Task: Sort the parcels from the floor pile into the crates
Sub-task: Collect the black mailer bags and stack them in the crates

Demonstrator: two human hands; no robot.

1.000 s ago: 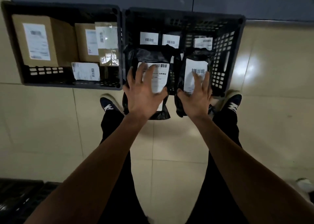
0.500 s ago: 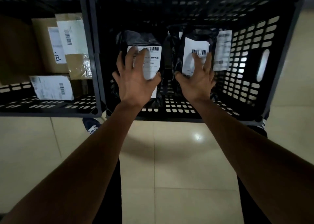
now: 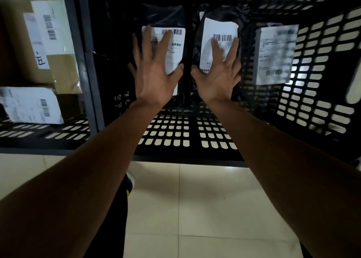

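Two black plastic parcels with white barcode labels lie side by side inside the right black crate (image 3: 195, 132). My left hand (image 3: 154, 70) is spread with straight fingers over the left black parcel (image 3: 175, 42). My right hand (image 3: 218, 72) is spread the same way over the right black parcel (image 3: 216, 29). Neither hand grips anything; whether the palms touch the parcels I cannot tell. A third labelled black parcel (image 3: 273, 54) leans against the crate's right wall.
The left crate (image 3: 86, 66) holds brown cardboard boxes (image 3: 23, 42) and a white-labelled parcel (image 3: 31, 105). Pale floor tiles (image 3: 205, 209) lie in front of the crates. My dark trouser leg and a shoe (image 3: 130, 183) show below the left arm.
Both hands carried the two black parcels from in front of the crate down into it. The fingers have since spread off the parcels. The camera moved much closer to the crate.
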